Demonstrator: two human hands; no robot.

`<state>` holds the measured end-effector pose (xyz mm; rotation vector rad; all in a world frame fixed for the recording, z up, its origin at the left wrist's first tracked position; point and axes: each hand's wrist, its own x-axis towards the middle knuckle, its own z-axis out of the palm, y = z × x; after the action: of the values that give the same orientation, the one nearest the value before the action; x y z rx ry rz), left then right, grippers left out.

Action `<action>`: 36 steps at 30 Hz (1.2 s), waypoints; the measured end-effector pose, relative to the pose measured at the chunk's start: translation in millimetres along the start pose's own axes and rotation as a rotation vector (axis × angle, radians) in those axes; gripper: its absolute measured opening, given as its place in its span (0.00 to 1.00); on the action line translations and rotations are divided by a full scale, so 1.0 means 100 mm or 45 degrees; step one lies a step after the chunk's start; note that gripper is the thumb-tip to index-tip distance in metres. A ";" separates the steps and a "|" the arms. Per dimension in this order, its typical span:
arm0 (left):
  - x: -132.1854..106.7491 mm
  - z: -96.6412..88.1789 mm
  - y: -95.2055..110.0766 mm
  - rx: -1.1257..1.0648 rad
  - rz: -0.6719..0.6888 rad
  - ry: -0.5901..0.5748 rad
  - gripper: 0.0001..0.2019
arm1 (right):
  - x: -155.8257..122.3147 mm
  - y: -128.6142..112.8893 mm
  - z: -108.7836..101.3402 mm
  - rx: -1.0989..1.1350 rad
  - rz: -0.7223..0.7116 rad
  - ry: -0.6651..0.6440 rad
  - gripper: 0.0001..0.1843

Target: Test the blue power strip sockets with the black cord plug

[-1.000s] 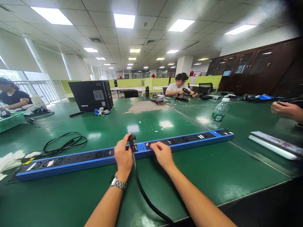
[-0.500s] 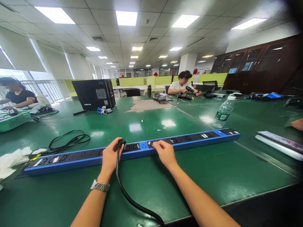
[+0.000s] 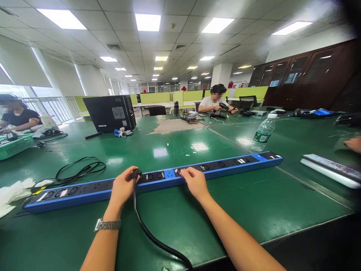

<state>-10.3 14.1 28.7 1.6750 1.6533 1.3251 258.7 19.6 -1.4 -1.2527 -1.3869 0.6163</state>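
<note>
A long blue power strip (image 3: 158,183) with black socket faces lies slantwise across the green table. My left hand (image 3: 123,187), with a metal watch on the wrist, grips a black power plug (image 3: 137,173) just over the strip, left of its middle. From that plug a thick black cable (image 3: 146,229) hangs down to the table's front edge. Thumb and fingertips of my right hand (image 3: 195,183) are pinched together at a socket right of the blue middle outlet (image 3: 169,174). Whether anything small is between those fingertips is hidden.
A plastic water bottle (image 3: 263,132) stands behind the strip's right end. Coiled black cable (image 3: 80,169) and white tissue (image 3: 14,194) lie left. A black computer case (image 3: 108,113), gloves (image 3: 123,132) and a green basket (image 3: 17,146) sit farther back. Two people work across the table.
My left hand has moved left along the strip with the plug, its cable swinging along. My right hand stays at the same socket. The view has shifted slightly.
</note>
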 end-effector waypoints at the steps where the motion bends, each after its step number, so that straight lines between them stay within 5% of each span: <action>1: 0.00 -0.02 0.01 -0.031 0.003 -0.026 0.20 | 0.00 0.00 0.00 -0.004 0.001 0.003 0.19; 13: -0.03 -0.12 0.05 0.186 0.095 -0.196 0.19 | -0.01 0.00 0.00 -0.019 0.025 0.012 0.19; 28: -0.03 -0.14 0.08 0.148 0.022 -0.193 0.19 | -0.01 -0.01 0.00 -0.033 0.019 0.002 0.19; 36: -0.04 -0.10 0.01 0.493 0.109 -0.132 0.16 | -0.01 0.00 0.00 -0.035 0.022 0.005 0.19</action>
<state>-17.6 7.0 32.6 2.0142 1.8825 0.9772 258.1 18.8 -1.4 -1.2886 -1.3869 0.6086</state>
